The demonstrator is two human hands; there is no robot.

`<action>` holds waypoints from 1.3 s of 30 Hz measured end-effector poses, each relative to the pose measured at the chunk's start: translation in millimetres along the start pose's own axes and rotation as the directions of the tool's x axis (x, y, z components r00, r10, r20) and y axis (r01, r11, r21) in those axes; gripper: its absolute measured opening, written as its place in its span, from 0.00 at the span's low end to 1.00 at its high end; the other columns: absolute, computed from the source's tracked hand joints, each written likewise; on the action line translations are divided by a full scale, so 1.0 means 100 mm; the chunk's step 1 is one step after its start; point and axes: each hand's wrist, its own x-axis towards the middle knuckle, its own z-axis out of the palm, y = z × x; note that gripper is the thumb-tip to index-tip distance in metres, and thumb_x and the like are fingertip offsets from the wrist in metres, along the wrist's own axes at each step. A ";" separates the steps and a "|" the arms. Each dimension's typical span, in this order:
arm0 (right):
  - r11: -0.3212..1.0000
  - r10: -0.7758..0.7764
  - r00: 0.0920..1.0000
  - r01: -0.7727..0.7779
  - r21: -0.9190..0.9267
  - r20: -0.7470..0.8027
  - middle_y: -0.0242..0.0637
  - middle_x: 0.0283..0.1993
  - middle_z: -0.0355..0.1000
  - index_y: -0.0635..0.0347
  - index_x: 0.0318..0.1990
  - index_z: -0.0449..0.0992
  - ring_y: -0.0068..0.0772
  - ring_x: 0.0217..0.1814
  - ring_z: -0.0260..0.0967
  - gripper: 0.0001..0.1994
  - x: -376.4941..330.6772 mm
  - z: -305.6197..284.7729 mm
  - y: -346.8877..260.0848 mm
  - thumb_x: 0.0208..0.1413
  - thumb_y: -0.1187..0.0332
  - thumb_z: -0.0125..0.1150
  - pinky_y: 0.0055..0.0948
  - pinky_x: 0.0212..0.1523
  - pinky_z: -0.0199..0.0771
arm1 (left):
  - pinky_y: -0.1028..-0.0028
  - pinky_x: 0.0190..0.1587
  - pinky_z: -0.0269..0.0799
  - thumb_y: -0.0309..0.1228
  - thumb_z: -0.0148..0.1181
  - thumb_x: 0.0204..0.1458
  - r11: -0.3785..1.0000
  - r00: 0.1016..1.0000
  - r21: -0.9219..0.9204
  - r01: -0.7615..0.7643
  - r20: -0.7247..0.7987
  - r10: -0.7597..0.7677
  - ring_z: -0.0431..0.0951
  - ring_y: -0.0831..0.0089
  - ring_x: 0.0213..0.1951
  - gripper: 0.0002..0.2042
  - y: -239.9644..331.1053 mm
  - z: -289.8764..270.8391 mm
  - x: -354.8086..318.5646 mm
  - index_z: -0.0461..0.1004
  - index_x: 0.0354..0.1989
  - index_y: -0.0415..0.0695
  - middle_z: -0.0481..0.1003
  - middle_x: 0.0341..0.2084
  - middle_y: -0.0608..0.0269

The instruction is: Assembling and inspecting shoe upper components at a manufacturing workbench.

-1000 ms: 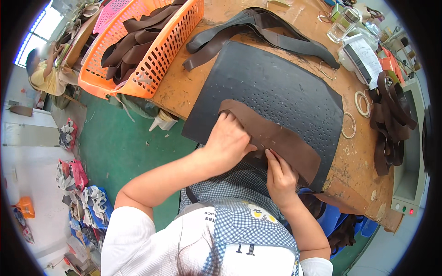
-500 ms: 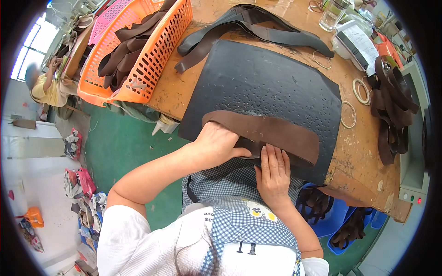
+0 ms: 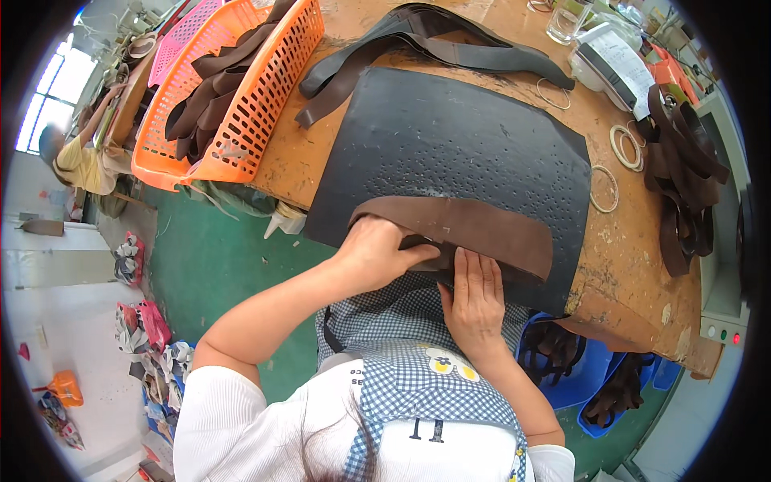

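A wide brown leather strip (image 3: 482,228), bent into a loop, rests along the near side of a black pitted mat (image 3: 450,128). My left hand (image 3: 375,253) is closed on the loop's left end, fingers tucked inside and thumb pointing right along the lower layer. My right hand (image 3: 475,297) lies with its fingers stretched out flat on the near layer of the strip, just right of my left thumb. The inside of the loop is partly hidden by both hands.
An orange basket (image 3: 269,88) of brown strips stands at the left. Long dark strips (image 3: 450,50) lie behind the mat. More brown strips (image 3: 683,177) hang at the table's right edge, near off-white rings (image 3: 626,149). Blue bins (image 3: 574,386) are below. A person (image 3: 84,161) sits far left.
The view has shifted slightly. My left hand and thumb have moved a little on the strip, while my right hand stays flat in nearly the same place.
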 end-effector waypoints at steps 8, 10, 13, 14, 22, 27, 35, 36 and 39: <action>0.984 -0.019 0.998 0.030 -0.177 0.064 0.49 0.65 0.65 0.68 0.65 0.65 0.48 0.69 0.63 0.35 -0.04 0.06 -0.04 0.51 0.61 0.67 0.50 0.71 0.56 | 0.66 0.39 0.76 0.23 0.66 0.49 0.996 0.981 0.005 -0.089 -0.172 0.088 0.82 0.58 0.37 0.11 -0.16 0.05 -0.09 0.79 0.42 0.38 0.81 0.34 0.53; 0.980 -0.037 0.998 0.046 -0.191 0.052 0.47 0.65 0.65 0.65 0.66 0.66 0.47 0.69 0.62 0.36 -0.05 0.08 -0.04 0.51 0.59 0.68 0.51 0.72 0.55 | 0.64 0.35 0.75 0.25 0.66 0.48 0.987 0.962 0.069 -0.146 -0.221 0.158 0.81 0.54 0.34 0.10 -0.19 0.04 -0.11 0.80 0.40 0.40 0.81 0.32 0.52; 0.990 0.015 0.998 -0.006 -0.140 0.066 0.47 0.65 0.65 0.55 0.66 0.68 0.48 0.69 0.62 0.36 -0.05 0.05 -0.08 0.49 0.56 0.70 0.51 0.72 0.55 | 0.64 0.34 0.75 0.25 0.68 0.46 0.982 0.964 0.144 -0.122 -0.218 0.152 0.81 0.54 0.33 0.11 -0.20 0.00 -0.14 0.80 0.39 0.40 0.81 0.31 0.52; 0.990 0.015 0.998 -0.005 -0.138 0.067 0.47 0.65 0.65 0.55 0.66 0.68 0.48 0.69 0.62 0.36 -0.03 0.03 -0.08 0.49 0.56 0.70 0.51 0.72 0.55 | 0.66 0.36 0.76 0.24 0.68 0.46 0.994 0.980 0.085 -0.063 -0.184 0.078 0.82 0.57 0.35 0.12 -0.19 -0.04 -0.14 0.80 0.41 0.39 0.81 0.32 0.53; 0.999 0.030 0.998 -0.028 -0.046 0.053 0.49 0.63 0.66 0.42 0.64 0.73 0.52 0.66 0.64 0.35 0.06 -0.06 -0.13 0.44 0.62 0.74 0.54 0.66 0.63 | 0.69 0.39 0.76 0.20 0.68 0.46 0.999 0.988 -0.038 0.027 -0.149 -0.032 0.83 0.64 0.37 0.13 -0.25 -0.07 -0.14 0.78 0.42 0.37 0.82 0.33 0.55; 0.994 0.031 0.997 -0.024 -0.104 0.064 0.45 0.61 0.67 0.41 0.62 0.75 0.50 0.63 0.65 0.33 0.13 -0.10 -0.15 0.43 0.64 0.74 0.53 0.65 0.63 | 0.67 0.36 0.76 0.20 0.65 0.45 0.993 0.977 0.119 0.022 -0.211 0.004 0.83 0.59 0.35 0.12 -0.23 -0.03 -0.16 0.79 0.40 0.38 0.81 0.32 0.52; 0.966 -0.002 1.000 -0.002 -0.258 -0.015 0.40 0.59 0.68 0.44 0.59 0.76 0.47 0.59 0.66 0.29 0.26 -0.10 -0.11 0.44 0.63 0.72 0.45 0.62 0.63 | 0.62 0.31 0.75 0.27 0.68 0.43 0.945 0.943 0.281 -0.168 -0.232 0.236 0.81 0.55 0.29 0.11 -0.27 -0.18 0.03 0.81 0.36 0.41 0.80 0.26 0.55; 0.971 -0.034 0.999 0.036 -0.235 0.013 0.40 0.58 0.68 0.45 0.59 0.76 0.47 0.59 0.66 0.29 0.26 -0.11 -0.08 0.45 0.64 0.71 0.44 0.61 0.64 | 0.62 0.32 0.76 0.27 0.68 0.42 0.961 0.950 0.214 -0.177 -0.217 0.223 0.81 0.55 0.30 0.11 -0.24 -0.24 0.09 0.81 0.36 0.41 0.80 0.27 0.55; 0.977 -0.100 0.994 0.105 -0.187 0.039 0.42 0.58 0.69 0.48 0.58 0.77 0.45 0.59 0.67 0.27 0.22 -0.22 -0.02 0.46 0.65 0.70 0.42 0.59 0.66 | 0.62 0.35 0.76 0.27 0.69 0.42 0.955 0.963 0.253 -0.155 -0.176 0.203 0.81 0.55 0.33 0.12 -0.43 -0.25 0.10 0.80 0.37 0.40 0.81 0.31 0.55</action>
